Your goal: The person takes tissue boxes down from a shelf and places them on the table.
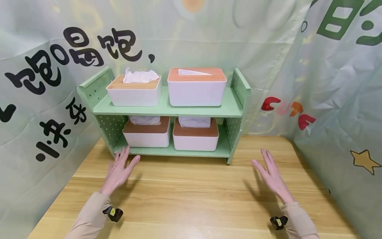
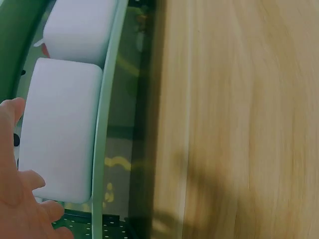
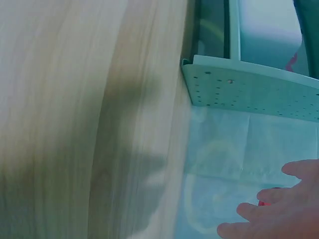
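A light green two-tier shelf [image 1: 167,111] stands at the back of the table. On its upper tier sit a white tissue box [image 1: 132,98] with a wooden lid and a tuft of tissue, and a taller tissue box [image 1: 197,94] with a flatter bit of tissue. Two more tissue boxes, one left [image 1: 146,139] and one right [image 1: 195,143], occupy the lower tier. My left hand [image 1: 118,172] hovers with spread fingers before the shelf's lower left corner, holding nothing. To the right of the shelf, my right hand [image 1: 274,179] is held over the table, fingers extended, also holding nothing.
The wooden table [image 1: 191,199] stretches in front of the shelf. A printed cloth [image 1: 209,30] hangs behind and on both sides. Perforated side panels [image 3: 229,87] close the shelf's ends. Each wrist wears a small black camera [image 1: 113,213].
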`<state>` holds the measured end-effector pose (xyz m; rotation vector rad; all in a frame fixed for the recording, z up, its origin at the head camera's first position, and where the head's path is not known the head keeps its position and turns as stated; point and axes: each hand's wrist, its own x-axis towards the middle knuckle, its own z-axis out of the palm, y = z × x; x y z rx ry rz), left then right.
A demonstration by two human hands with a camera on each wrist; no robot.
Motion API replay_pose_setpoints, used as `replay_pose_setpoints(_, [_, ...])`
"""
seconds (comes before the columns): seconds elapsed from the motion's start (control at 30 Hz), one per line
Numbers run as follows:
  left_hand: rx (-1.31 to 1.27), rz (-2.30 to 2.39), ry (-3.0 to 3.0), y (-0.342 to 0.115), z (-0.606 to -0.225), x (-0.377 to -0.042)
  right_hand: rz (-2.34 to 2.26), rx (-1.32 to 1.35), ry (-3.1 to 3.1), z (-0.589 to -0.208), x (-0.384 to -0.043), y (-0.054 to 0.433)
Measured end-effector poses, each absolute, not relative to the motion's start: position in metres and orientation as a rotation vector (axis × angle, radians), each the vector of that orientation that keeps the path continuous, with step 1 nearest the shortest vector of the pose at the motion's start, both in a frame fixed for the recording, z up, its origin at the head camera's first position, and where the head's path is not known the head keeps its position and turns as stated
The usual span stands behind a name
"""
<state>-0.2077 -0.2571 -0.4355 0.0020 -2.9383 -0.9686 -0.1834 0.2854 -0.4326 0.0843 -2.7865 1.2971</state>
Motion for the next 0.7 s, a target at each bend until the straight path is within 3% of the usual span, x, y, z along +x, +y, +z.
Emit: replay_pose_setpoints(0.7, [0.145,-1.709,-2.616,-0.253,-0.407,-0.198,1.905,0.134,-2.514,-0.418,-0.181,0.282])
